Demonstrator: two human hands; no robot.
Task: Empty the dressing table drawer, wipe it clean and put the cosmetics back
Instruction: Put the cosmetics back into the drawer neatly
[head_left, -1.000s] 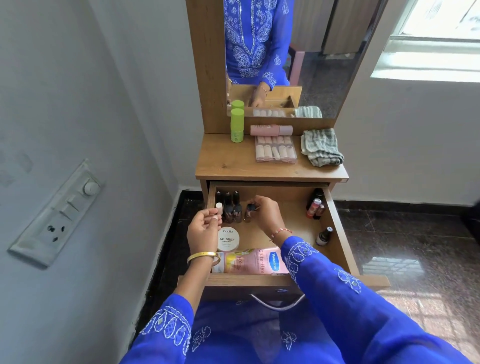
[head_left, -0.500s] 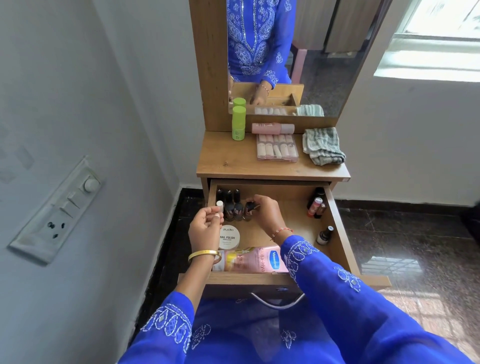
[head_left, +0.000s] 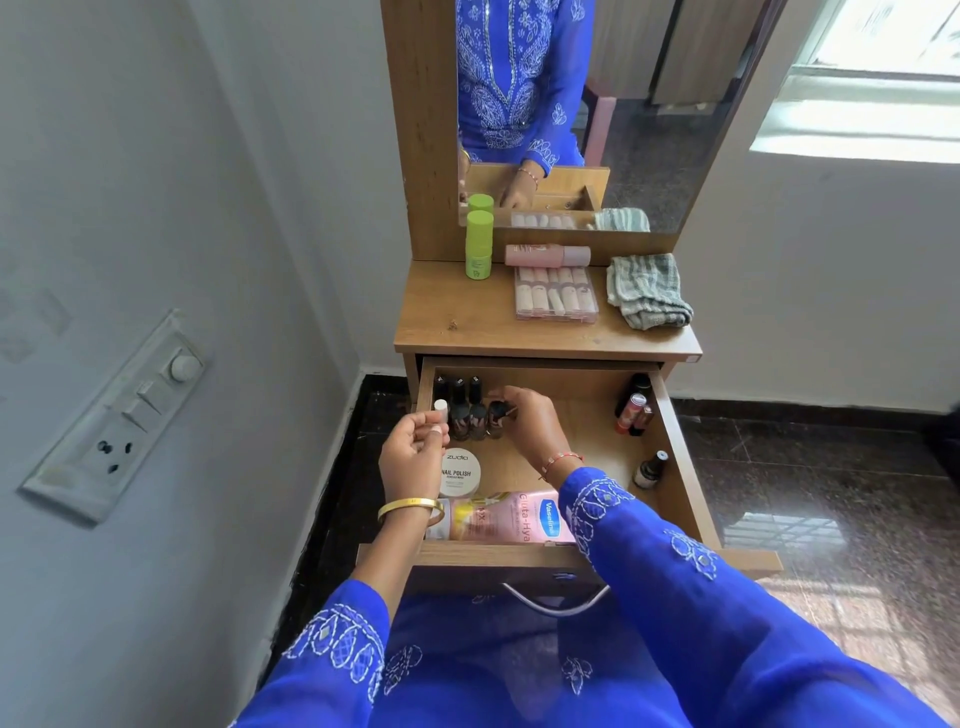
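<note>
Dark nail polish bottle (head_left: 497, 415) upright, cap up | right hand (head_left: 530, 423) fingers pinch it | left hand (head_left: 415, 449) grips white-capped bottle (head_left: 441, 410)

A home bedroom or dressing corner: a wooden dressing table (head_left: 545, 332) with a mirror (head_left: 587, 104) at 12 o'clock, a wall switchboard (head_left: 119, 415) at 9 o'clock, polished stone floor (head_left: 831, 493) at 3 o'clock.

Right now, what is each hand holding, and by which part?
Left hand pinches a small white-capped bottle by its body. Right hand grips a dark nail polish bottle near the cap.
</note>
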